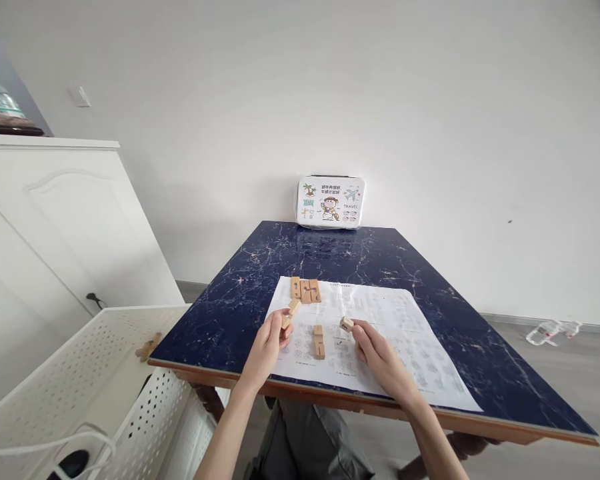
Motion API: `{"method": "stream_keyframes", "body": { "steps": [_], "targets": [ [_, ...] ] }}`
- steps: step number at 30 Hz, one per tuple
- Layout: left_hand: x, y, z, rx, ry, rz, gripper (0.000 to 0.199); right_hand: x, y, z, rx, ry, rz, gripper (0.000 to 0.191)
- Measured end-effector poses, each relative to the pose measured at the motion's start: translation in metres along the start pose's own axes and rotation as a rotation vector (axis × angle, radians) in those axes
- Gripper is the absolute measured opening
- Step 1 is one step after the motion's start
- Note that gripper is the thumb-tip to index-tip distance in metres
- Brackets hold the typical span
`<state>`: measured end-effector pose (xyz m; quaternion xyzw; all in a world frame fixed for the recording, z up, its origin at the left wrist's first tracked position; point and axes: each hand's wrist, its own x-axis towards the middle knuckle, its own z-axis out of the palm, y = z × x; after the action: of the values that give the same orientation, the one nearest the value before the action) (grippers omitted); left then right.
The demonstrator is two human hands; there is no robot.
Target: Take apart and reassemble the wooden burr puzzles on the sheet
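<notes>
Wall (430, 120), pale and plain, fills the background behind a table (230, 300) whose dark blue top carries white marble-like veining and a brown wooden edge. To the left stands a white cabinet (55, 233) with a panelled front, and below it, close to the table's left edge, a cream perforated basket (153, 403) with a white cable looping across its near end. The person's legs, in grey trousers (313, 443), show under the near edge of the table. A white printed sheet (380, 310) lies on the near part of the tabletop, covered in faint rows of figures too small to read. At the far edge, against the wall, a white case (330, 202) stands upright, printed with a cartoon figure, a palm tree and a plane. Both bare hands are over the sheet: the left hand (271, 335), near its left edge, has its fingers closed around a light wooden piece (293, 307), partly hidden by them; the right hand (377, 350) pinches a short wooden block (347, 324) with a dark mark on its end. Three notched wooden pieces (305, 291) lie side by side at the sheet's far left corner, and more wood (319, 342), perhaps two pieces touching, sits between the hands.
</notes>
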<state>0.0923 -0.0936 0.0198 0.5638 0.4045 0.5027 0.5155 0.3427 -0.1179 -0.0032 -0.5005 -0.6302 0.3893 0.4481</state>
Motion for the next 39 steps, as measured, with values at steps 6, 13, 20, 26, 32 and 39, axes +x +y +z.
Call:
{"method": "stream_keyframes", "body": {
  "steps": [6, 13, 20, 26, 32, 39],
  "targets": [
    [0.000, -0.002, -0.001, -0.021, 0.005, 0.018, 0.045, 0.001, 0.004, -0.001, 0.007, -0.007, -0.023, 0.057],
    [0.001, -0.003, -0.004, -0.087, 0.029, 0.010, 0.048, 0.005, 0.011, -0.004, -0.128, -0.055, -0.088, 0.055],
    [0.001, -0.007, -0.005, 0.104, 0.027, 0.045, 0.045, 0.006, 0.008, -0.004, -0.118, -0.050, -0.050, 0.053],
    [0.003, -0.016, 0.002, 0.607, 0.171, 0.215, 0.032, 0.005, 0.002, -0.004, -0.122, -0.052, 0.004, 0.051],
    [0.003, -0.027, 0.012, 1.091, 0.226, 0.380, 0.023, 0.004, 0.001, -0.005, -0.130, -0.070, 0.002, 0.051],
    [-0.006, -0.009, 0.016, 1.042, 0.041, 0.499, 0.031, 0.006, 0.000, -0.002, -0.020, -0.085, -0.037, 0.043]
  ]
}}
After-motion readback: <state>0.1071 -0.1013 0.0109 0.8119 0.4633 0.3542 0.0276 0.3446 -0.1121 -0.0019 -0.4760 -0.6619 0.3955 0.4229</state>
